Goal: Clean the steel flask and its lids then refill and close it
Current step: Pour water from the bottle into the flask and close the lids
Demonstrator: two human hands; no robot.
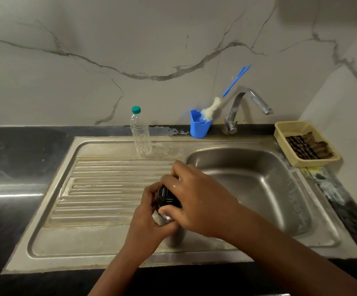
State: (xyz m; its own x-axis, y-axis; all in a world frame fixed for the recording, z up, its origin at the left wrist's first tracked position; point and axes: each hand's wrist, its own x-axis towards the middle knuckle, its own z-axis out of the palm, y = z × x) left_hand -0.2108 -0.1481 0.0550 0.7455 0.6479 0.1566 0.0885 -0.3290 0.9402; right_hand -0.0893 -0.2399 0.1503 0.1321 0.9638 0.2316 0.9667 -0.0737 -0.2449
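The steel flask (174,230) stands at the drainboard's front edge beside the sink basin (258,178). The left hand (146,216) grips its body; the right hand (196,197) grips the black lid (166,197). Wet steel risks slipping, tipping the flask into the basin.

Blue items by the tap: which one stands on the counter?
The blue cup, resting behind the sink. The blue-handled bottle brush only leans inside it.

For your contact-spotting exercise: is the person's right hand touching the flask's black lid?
Touching. The head view shows the right hand with thumb and fingers curled round the black lid atop the steel flask.
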